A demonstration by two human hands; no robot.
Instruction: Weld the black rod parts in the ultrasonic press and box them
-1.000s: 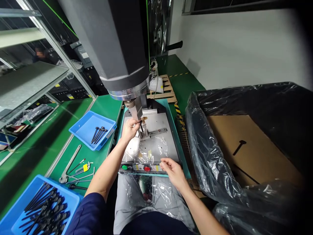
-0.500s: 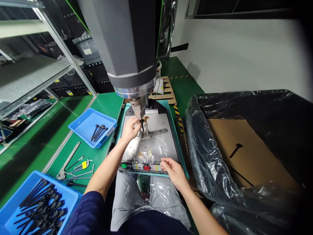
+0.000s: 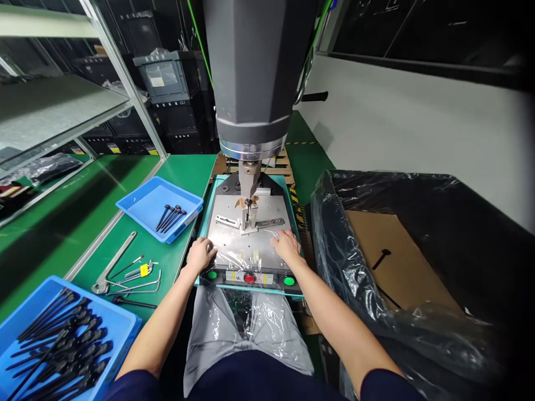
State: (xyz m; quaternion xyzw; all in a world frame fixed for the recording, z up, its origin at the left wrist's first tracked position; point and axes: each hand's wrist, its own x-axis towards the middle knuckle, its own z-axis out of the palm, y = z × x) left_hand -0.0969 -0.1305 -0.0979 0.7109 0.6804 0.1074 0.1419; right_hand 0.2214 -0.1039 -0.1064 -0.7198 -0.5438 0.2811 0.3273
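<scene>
A black long-stemmed part with a wide head [image 3: 248,203] stands upright in the small metal fixture [image 3: 253,217], directly under the machine's pressing head [image 3: 249,177]. My left hand [image 3: 200,254] rests at the left edge of the metal base plate [image 3: 234,245], fingers loosely bent and nothing seen in them. My right hand [image 3: 287,245] lies over the plate's right side, fingers a little apart and holding nothing visible. Both hands are apart from the fixture. Below them, the front panel carries a green button [image 3: 212,275], a red button [image 3: 249,278] and another green button [image 3: 289,281].
On the left bench are a blue tray [image 3: 137,201] with several black parts, a wrench [image 3: 119,259], hex keys [image 3: 144,284] and a fuller blue bin [image 3: 125,328]. At right, a plastic-lined box [image 3: 334,234] holds cardboard [image 3: 376,234] and a black part [image 3: 382,258].
My left hand has let go of the black part and moved down-left to the plate's edge. My right hand has moved up from the front panel onto the plate. The view has shifted.
</scene>
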